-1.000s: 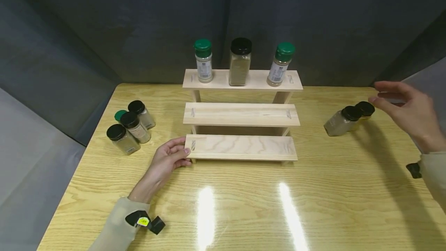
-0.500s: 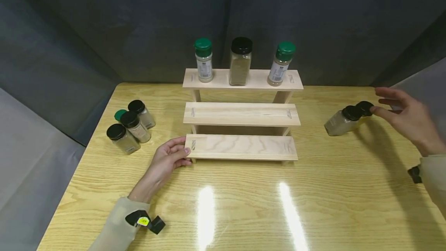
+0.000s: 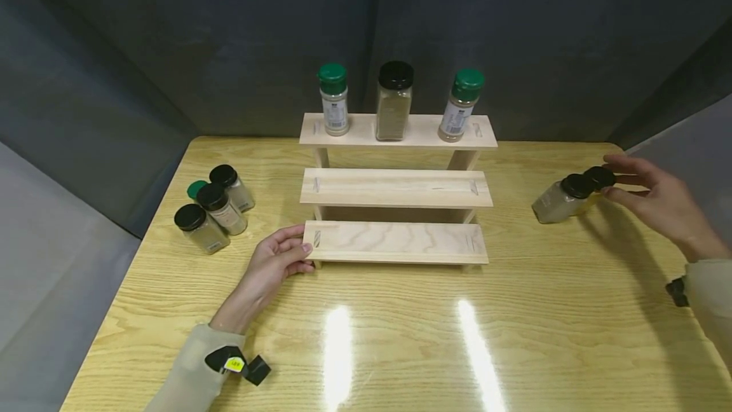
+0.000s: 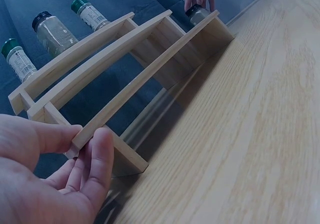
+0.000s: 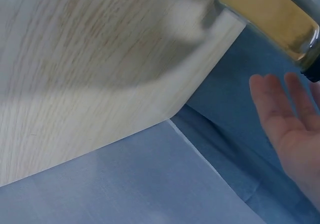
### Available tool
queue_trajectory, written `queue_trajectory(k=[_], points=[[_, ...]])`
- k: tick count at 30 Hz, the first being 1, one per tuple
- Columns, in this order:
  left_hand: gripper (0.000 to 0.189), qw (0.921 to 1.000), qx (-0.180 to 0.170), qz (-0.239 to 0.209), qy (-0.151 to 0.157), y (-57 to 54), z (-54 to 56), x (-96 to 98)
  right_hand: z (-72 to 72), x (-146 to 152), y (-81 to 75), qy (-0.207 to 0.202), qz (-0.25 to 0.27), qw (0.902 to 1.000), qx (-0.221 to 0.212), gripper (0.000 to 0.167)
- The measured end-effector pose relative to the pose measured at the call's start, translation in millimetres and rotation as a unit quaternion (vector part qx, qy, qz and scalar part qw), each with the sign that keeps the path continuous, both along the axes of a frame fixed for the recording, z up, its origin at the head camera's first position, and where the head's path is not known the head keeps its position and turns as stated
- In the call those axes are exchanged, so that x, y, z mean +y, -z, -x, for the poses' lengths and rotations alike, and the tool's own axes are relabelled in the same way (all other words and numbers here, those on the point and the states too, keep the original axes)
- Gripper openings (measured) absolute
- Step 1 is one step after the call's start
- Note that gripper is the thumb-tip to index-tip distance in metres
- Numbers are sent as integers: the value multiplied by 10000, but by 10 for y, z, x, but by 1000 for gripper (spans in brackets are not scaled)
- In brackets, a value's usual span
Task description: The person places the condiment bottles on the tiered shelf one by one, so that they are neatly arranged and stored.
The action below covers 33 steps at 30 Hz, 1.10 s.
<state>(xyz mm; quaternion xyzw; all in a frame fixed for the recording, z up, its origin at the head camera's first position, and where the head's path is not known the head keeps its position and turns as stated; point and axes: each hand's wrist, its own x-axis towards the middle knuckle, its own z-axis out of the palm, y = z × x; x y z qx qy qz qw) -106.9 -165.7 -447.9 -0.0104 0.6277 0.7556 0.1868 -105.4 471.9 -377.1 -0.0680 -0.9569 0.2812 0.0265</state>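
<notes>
My left hand (image 3: 280, 256) pinches the left end of the lowest shelf of a three-tier wooden spice rack (image 3: 394, 243), thumb on top and fingers below, as the left wrist view shows. At the right, my right hand (image 3: 666, 202) is at the black lid of a spice jar (image 3: 600, 177), with thumb and fingers spread about the lid. Its fingers look straight in the right wrist view, beside the jar of yellow-brown spice (image 5: 272, 16). Another black-lidded jar (image 3: 557, 202) leans in front of that one and hides most of it in the head view.
On the top shelf stand a green-capped shaker (image 3: 335, 107), a tall black-lidded jar (image 3: 393, 107) and another green-capped shaker (image 3: 457, 110). Several jars (image 3: 206, 234) cluster on the table (image 3: 400, 336) at the left. Dark cloth (image 3: 257, 37) hangs behind the table.
My right hand has come down and slightly left, from above the rear right jar to around its lid. My left hand and the rack have stayed put.
</notes>
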Motion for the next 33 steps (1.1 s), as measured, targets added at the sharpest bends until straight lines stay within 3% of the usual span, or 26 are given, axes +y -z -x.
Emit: queue_trajectory(k=[22, 33], points=[[52, 10000, 6, 0, -25, 12, 0, -1, 16, 32, 61, -139, 107, 9998, -19, 72], [53, 10000, -3, 32, -21, 5, 5, 7, 3, 37, 101, -128, 305, 9993, 174, 69]])
